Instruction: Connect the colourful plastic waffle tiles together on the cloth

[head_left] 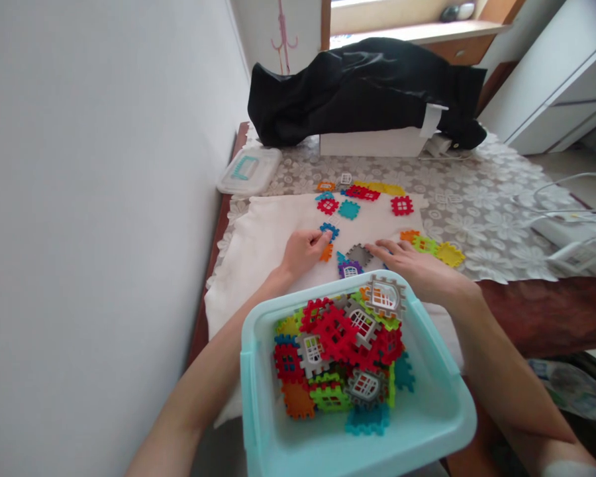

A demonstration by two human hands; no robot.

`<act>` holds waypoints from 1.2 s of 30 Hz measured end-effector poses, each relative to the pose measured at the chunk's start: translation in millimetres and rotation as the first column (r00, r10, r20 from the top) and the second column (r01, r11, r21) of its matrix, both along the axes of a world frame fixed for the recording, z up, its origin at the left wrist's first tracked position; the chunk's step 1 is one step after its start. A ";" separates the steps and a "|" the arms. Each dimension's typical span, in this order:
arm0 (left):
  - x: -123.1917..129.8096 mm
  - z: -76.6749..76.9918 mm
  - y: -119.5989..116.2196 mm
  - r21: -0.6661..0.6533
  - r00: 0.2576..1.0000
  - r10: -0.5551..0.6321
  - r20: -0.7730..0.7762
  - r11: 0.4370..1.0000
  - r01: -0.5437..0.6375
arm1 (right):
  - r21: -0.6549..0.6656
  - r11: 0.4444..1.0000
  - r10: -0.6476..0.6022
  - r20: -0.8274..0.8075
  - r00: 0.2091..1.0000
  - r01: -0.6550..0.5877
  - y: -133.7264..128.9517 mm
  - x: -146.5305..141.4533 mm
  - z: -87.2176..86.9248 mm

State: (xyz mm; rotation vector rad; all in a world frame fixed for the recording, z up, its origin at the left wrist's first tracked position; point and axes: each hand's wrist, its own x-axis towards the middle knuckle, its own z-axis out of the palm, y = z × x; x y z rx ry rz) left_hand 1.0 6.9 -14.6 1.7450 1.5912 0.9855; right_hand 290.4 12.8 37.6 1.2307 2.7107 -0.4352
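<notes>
My left hand (305, 250) is closed, its thumb and fingertips on a blue toothed building tile (330, 230) over the white cloth. An orange tile (326, 253) shows just below those fingers. My right hand (410, 262) is open, palm down, with fingers stretched toward a grey toothed tile (359, 255) and a fingertip at its edge. Between my hands lies a purple tile with a white window (350, 269). Closer to me, a light teal tub (427, 424) holds a heap of red, grey, green, orange and blue tiles, several with window lattices.
More tiles lie farther back, including a teal tile (349, 210) and a red window tile (402, 205). A yellow tile (449, 254) is beyond my right hand. A white lid (251, 171) rests by the wall. Black fabric (357, 93) covers something behind.
</notes>
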 end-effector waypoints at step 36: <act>-1.4 1.3 -3.1 0.003 1.000 -0.008 0.027 1.000 0.007 | 0.091 0.988 0.150 -0.403 0.903 -0.123 28.3 -34.3 -20.6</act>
